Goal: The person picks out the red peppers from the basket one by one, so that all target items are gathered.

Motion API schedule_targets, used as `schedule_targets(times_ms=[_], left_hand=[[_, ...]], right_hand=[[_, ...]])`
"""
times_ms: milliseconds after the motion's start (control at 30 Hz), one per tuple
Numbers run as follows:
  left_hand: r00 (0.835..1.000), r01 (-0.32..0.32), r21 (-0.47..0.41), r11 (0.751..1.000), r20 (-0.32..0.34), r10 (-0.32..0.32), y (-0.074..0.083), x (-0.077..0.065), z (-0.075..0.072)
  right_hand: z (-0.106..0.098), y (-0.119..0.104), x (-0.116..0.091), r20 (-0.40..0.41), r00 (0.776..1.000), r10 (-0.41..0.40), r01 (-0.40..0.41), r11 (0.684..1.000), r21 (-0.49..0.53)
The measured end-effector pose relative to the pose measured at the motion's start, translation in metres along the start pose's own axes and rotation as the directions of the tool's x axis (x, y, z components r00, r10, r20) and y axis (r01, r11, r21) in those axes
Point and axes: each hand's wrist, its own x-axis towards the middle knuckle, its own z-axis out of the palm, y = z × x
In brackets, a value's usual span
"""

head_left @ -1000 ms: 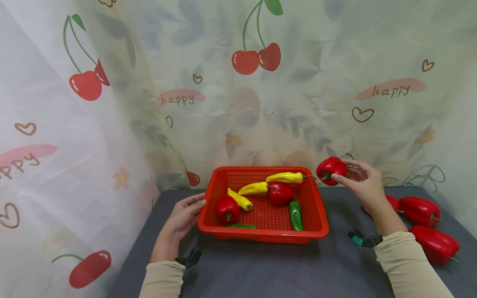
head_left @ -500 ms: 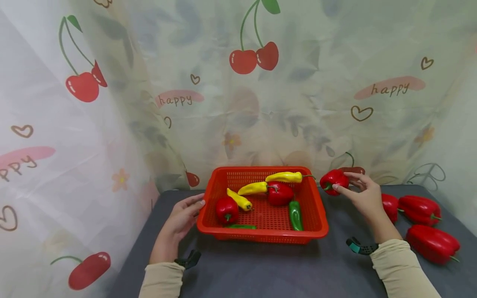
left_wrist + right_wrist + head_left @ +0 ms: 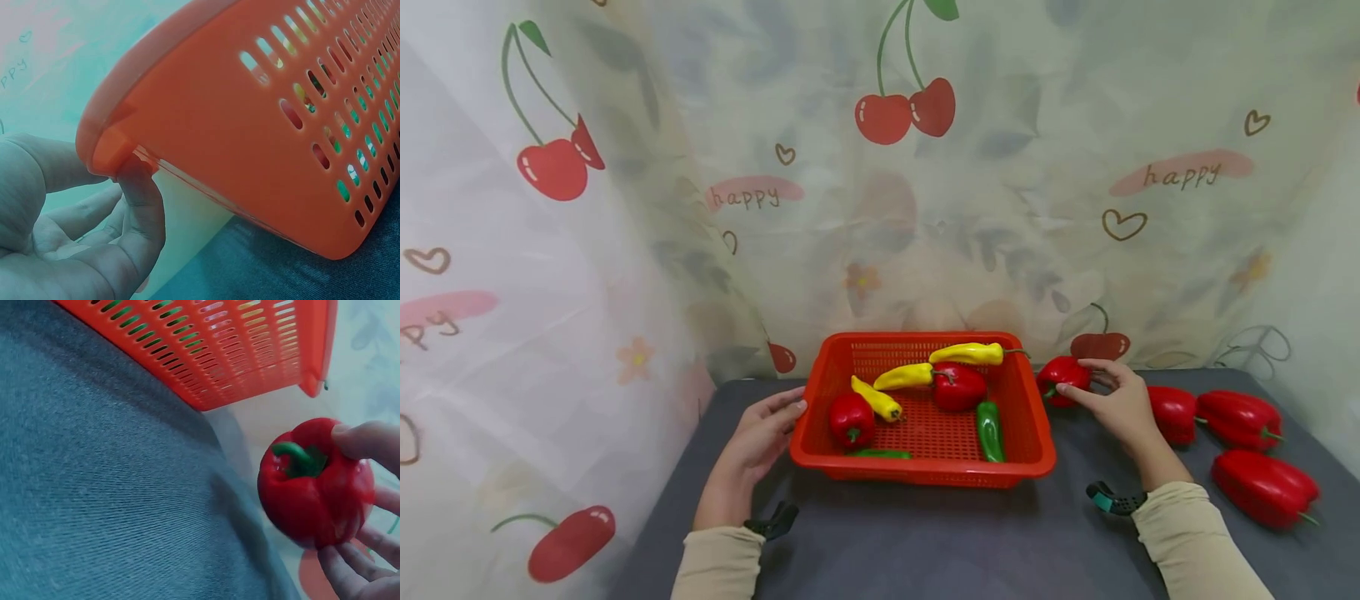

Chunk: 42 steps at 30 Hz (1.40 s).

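My right hand holds a red bell pepper by its side, thumb in front and fingers behind, just right of the orange basket. In the right wrist view the bell pepper has a green stem turned toward the basket. My left hand pinches the basket's left rim between thumb and fingers. Inside the basket lie two red bell peppers, one at the left and one near the middle, several yellow peppers, and two green peppers, one upright along the right side.
More red bell peppers lie on the dark grey cloth at the right, beside and behind my right forearm. A patterned curtain hangs right behind the table, and another stretch runs along the left side.
My right hand has lowered the red bell pepper from above the basket's right rim to a spot beside it. The left hand stays on the rim. The head view has shifted slightly.
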Motion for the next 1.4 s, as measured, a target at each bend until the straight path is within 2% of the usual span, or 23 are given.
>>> schedule_targets(times_ms=[400,900,1400], left_hand=[[1.000,0.000,0.002,1.000,-0.001,0.000,-0.001,0.000,-0.001],[1.000,0.017,-0.006,1.000,-0.015,-0.017,-0.001,0.001,-0.001],[1.000,0.016,-0.001,1.000,-0.008,-0.016,-0.001,0.000,-0.002]], right_hand=[[0.004,0.008,0.002,0.067,0.996,0.057,-0.055,0.998,-0.026],[0.002,0.012,0.005,0.059,0.992,0.116,-0.113,0.992,-0.052],[0.000,0.012,0.002,0.100,0.988,0.115,-0.111,0.993,-0.046]])
